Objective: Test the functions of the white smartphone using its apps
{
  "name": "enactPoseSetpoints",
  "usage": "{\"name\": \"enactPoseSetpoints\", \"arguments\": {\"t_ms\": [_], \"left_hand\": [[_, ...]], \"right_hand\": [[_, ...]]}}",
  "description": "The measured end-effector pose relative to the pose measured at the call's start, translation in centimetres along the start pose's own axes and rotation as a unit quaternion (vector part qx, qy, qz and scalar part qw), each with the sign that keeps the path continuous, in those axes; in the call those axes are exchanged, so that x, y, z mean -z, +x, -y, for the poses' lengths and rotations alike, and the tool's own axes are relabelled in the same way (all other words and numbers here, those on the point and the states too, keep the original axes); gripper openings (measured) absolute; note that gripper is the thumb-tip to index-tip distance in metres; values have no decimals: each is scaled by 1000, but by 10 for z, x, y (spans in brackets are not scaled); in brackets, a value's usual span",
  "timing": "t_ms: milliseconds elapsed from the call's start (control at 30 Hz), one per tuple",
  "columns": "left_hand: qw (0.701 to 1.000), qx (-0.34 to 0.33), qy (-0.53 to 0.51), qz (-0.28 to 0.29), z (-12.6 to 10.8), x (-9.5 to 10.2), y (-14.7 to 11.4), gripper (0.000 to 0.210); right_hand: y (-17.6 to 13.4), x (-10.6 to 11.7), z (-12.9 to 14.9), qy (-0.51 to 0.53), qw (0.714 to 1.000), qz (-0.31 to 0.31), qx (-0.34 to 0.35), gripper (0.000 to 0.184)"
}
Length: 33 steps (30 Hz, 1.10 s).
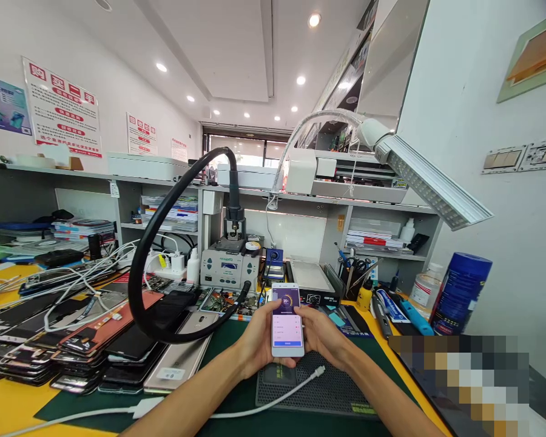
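Note:
A white smartphone (287, 350) is held upright between my two hands, its lit screen facing me with a purple top and a round dial. My left hand (255, 347) grips its left edge, thumb near the upper screen. On the other side, my right hand (326, 332) closes round the right edge, its thumb over the screen. Fingers behind the phone are mostly hidden. Below the hands lies a dark textured work mat (346, 388) on a green mat (230, 394). A white cable (273, 408) crosses it, its bare plug (319, 370) just under my right hand.
Stacked phones and phone parts (113, 334) fill the left. A thick black hose (139, 273) arches up from a rework station (230, 265). Overhead right hangs a lamp (437, 182). A blue can (461, 294), a clear bottle (423, 288) and a tool holder (357, 273) stand at right.

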<state>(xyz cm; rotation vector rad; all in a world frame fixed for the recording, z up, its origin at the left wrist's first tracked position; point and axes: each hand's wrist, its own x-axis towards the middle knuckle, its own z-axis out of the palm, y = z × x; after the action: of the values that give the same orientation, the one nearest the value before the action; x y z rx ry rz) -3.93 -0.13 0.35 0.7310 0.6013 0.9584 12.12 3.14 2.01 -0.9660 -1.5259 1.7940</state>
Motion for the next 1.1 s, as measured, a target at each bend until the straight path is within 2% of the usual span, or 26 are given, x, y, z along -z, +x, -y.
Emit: {"name": "enactPoseSetpoints", "arguments": {"t_ms": [300, 600, 900, 1100], "left_hand": [[1000, 5, -1, 18, 0, 2, 0, 68], [1000, 4, -4, 12, -2, -2, -3, 64], [1000, 5, -3, 7, 0, 1, -1, 66], [1000, 2, -5, 11, -1, 2, -2, 66]], "right_hand": [[0, 0, 1, 18, 1000, 5, -4, 48], [0, 2, 0, 0, 1000, 10, 13, 45], [-4, -2, 4, -79, 996, 11, 31, 57], [-5, 0, 3, -54, 998, 21, 31, 58]]}}
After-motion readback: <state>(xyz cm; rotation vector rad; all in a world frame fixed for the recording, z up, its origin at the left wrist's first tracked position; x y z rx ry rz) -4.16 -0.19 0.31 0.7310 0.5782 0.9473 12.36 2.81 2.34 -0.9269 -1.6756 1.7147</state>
